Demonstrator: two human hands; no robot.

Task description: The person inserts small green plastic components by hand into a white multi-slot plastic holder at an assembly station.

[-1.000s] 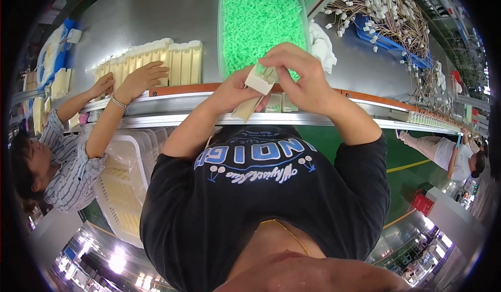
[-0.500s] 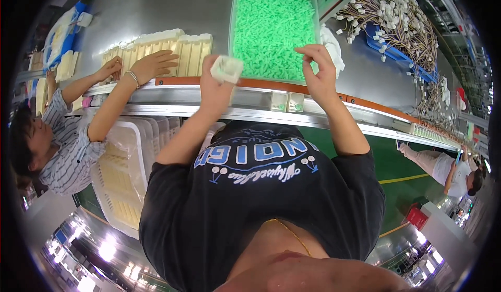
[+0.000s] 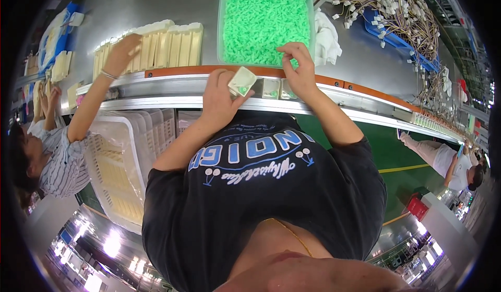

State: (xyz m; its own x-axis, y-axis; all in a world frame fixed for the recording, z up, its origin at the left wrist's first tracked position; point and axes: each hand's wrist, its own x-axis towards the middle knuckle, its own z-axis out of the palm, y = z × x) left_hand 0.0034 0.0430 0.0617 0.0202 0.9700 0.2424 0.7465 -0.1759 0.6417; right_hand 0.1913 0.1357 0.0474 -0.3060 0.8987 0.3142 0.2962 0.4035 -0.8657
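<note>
My left hand [image 3: 218, 100] is closed around a small cream square housing [image 3: 242, 81], tilted above the metal rail. A green piece shows inside its open face. Over the near right corner of the bin of green pieces, my right hand [image 3: 299, 72] has its thumb and index finger curled together. Whatever they pinch, if anything, is too small to make out. The clear plastic bin [image 3: 221, 41] holds a heap of small bright green pieces [image 3: 263, 20]. Between my hands, a similar housing [image 3: 271, 89] with green inside stands on the rail, beside a second housing [image 3: 286, 91] partly hidden by my right hand.
An orange-brown strip [image 3: 177, 71] edges the steel table [image 3: 156, 4]. Cream housings [image 3: 177, 46] stand in rows at left, where a co-worker's hand [image 3: 122, 54] reaches. White cloth [image 3: 326, 38] and wire harnesses [image 3: 394, 10] lie right; white crates [image 3: 138, 151] stand below.
My left hand has lowered the housing toward the rail and turned it, so the green piece shows. My right hand has shifted slightly left. The co-worker's nearer hand has moved left.
</note>
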